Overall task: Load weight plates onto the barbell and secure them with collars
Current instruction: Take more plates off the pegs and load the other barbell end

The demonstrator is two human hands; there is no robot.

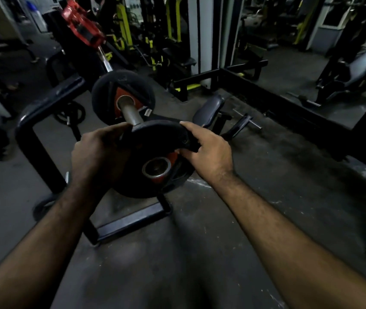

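A black weight plate (155, 139) with a red hub and a steel-ringed centre hole is held in front of me by both hands. My left hand (98, 152) grips its left rim. My right hand (206, 148) grips its upper right rim, fingers through a grip slot. The plate's top edge meets the end of the grey barbell sleeve (130, 114). Further along the sleeve sits another black plate with a red hub (121, 94). The chrome bar (105, 61) runs away to a red plate (81, 25) at its far end. No collar is visible.
A black steel rack frame (50, 103) stands on the left, its base bar (130, 221) lying on the floor under the plate. A padded seat (208, 108) and a small bar sit to the right. Gym machines fill the background.
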